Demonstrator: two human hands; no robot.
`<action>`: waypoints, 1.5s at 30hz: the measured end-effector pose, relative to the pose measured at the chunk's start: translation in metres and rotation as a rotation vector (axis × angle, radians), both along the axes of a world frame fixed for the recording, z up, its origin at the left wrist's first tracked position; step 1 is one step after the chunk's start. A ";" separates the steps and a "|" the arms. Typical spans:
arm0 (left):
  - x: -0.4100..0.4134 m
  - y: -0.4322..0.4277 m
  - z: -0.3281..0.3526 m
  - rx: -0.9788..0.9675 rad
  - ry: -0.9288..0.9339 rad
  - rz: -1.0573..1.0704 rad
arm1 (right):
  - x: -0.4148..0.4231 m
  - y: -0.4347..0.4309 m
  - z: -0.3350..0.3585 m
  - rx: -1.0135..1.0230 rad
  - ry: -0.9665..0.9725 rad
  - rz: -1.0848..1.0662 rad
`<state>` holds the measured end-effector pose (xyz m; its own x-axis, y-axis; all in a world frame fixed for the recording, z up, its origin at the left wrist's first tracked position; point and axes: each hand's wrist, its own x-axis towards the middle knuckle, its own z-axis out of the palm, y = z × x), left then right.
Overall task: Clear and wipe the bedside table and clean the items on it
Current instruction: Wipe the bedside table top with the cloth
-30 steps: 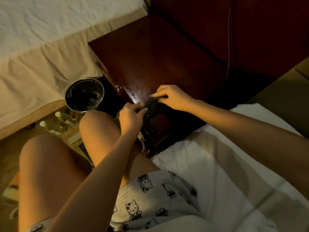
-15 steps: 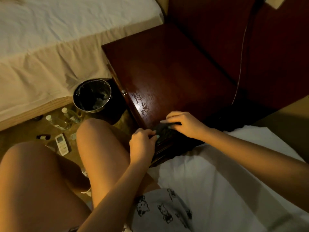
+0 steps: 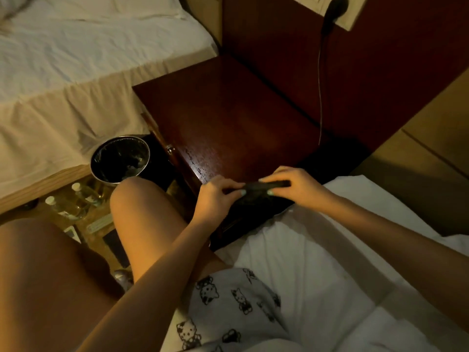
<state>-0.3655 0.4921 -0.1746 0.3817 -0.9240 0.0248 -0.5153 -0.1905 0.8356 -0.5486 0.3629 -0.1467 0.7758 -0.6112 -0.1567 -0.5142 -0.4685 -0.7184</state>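
The dark red wooden bedside table (image 3: 228, 118) has a bare glossy top. At its near corner both my hands hold a dark cloth (image 3: 256, 193). My left hand (image 3: 215, 196) pinches the cloth's left end with curled fingers. My right hand (image 3: 297, 186) grips its right end, thumb underneath. The cloth hangs stretched between them over the table's front edge. Bottles (image 3: 63, 204) and a white remote (image 3: 100, 223) lie on the floor to the left of my knee.
A round metal bin (image 3: 120, 158) with a black liner stands beside the table. A bed with pale sheets (image 3: 76, 59) fills the left. A cable (image 3: 320, 80) runs down from a wall socket behind the table. I sit on white bedding (image 3: 317, 262).
The view has tilted up and shifted left. My hands have spread apart, stretching the dark cloth between them at the table's near corner.
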 end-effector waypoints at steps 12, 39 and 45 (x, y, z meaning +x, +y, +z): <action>0.124 -0.002 0.120 -0.405 0.023 0.222 | 0.153 0.005 0.115 0.174 -0.204 -0.112; 0.366 0.191 0.028 -0.143 0.358 0.794 | 0.469 0.119 0.017 0.236 0.000 0.413; 0.402 0.212 -0.039 0.032 0.306 0.908 | 0.500 0.138 -0.066 0.224 0.116 0.425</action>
